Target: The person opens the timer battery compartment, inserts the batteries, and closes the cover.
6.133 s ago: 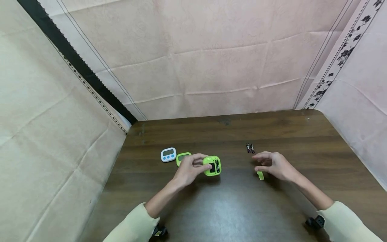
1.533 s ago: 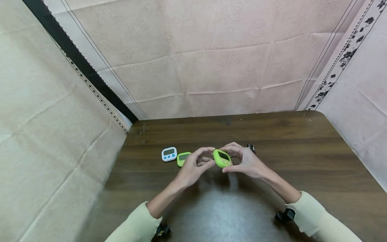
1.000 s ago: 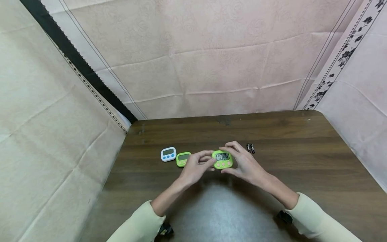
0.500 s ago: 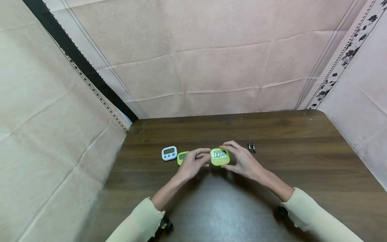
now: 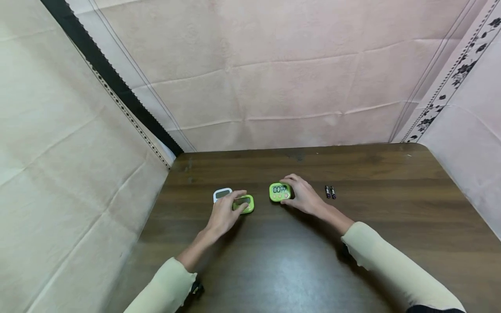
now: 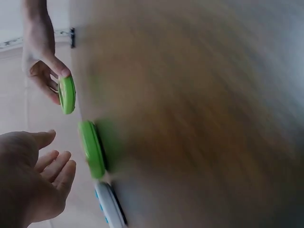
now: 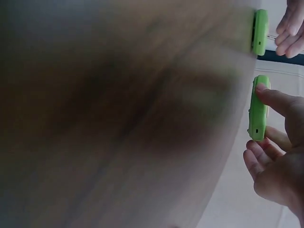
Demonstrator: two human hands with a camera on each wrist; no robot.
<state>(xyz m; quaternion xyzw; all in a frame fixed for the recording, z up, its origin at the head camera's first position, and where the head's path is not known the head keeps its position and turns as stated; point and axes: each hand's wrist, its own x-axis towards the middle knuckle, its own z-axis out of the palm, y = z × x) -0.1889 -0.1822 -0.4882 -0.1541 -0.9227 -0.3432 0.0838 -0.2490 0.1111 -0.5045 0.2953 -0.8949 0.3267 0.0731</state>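
My right hand (image 5: 305,198) pinches a lime-green digital timer (image 5: 279,197) between thumb and fingers, its lit digits reading zeros. In the right wrist view this timer (image 7: 258,111) appears edge-on, just off the table. A second green timer (image 5: 249,208) lies on the table to the left with a blank display. Over its left part hovers my left hand (image 5: 223,215), fingers loosely spread and holding nothing; the left wrist view shows a gap between that hand (image 6: 35,178) and the second timer (image 6: 91,148). Beside it lies a white timer (image 5: 221,194) with blue buttons (image 6: 100,207), partly hidden by the left hand.
Two small black batteries (image 5: 330,192) lie side by side on the brown wooden table (image 5: 297,252), right of the right hand. Pale cloth (image 5: 282,87) hangs behind the table's far edge and along both sides.
Earlier my left hand held the timer, its battery side showing, and a loose green cover lay rightward. Both hands then turned it display-up. Now the left has let go and moved left.
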